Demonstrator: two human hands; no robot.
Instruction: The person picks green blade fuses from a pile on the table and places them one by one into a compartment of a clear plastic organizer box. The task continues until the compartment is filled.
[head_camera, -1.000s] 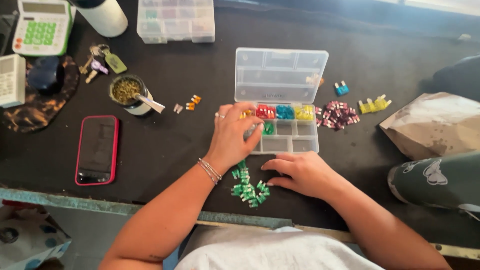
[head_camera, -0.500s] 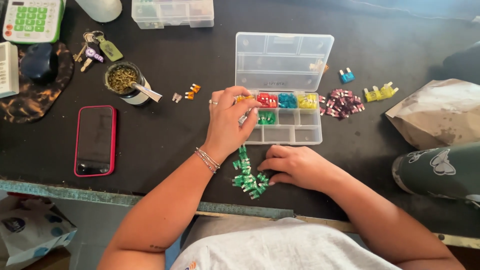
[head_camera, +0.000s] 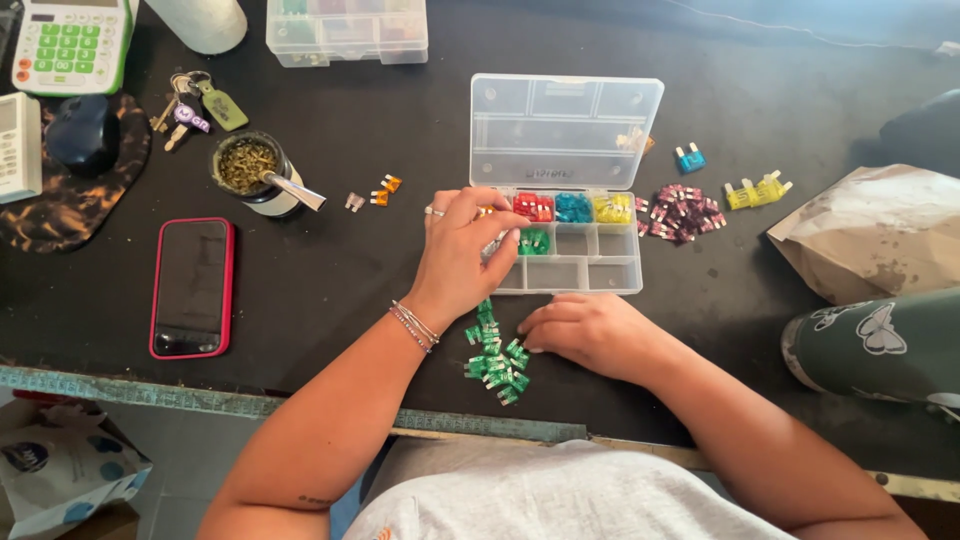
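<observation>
Head view:

- Left hand (head_camera: 462, 250): over the left end of the clear compartment box (head_camera: 575, 262), fingers curled at its left cells; what they pinch, if anything, cannot be told.
- Right hand (head_camera: 590, 330): palm down on the tabletop (head_camera: 330, 290), fingertips bent and touching the pile of green blade fuses (head_camera: 495, 352), as if to pin or pick one; no fuse visibly lifted.
- Clear compartment box: lid (head_camera: 566, 130) thrown back flat, giving free reach; cells hold red fuses (head_camera: 532, 206), blue fuses (head_camera: 574, 207), yellow fuses (head_camera: 613, 208) and a few green fuses (head_camera: 534, 241), one colour per cell; the other cells look empty.
- Pile of green blade fuses: loose, just before the box, between the two hands.
- Unsorted stock right of the box: dark purple-brown fuses (head_camera: 682, 212), large yellow fuses (head_camera: 757, 190), one blue fuse (head_camera: 690, 159).
- Orange fuses (head_camera: 385, 189): left of the box.
- Further left: red-cased phone (head_camera: 192, 287), mate cup with metal straw (head_camera: 252, 172), key bunch (head_camera: 195, 103), calculator (head_camera: 68, 45).
- Right edge: crumpled paper bag (head_camera: 880, 240).
</observation>
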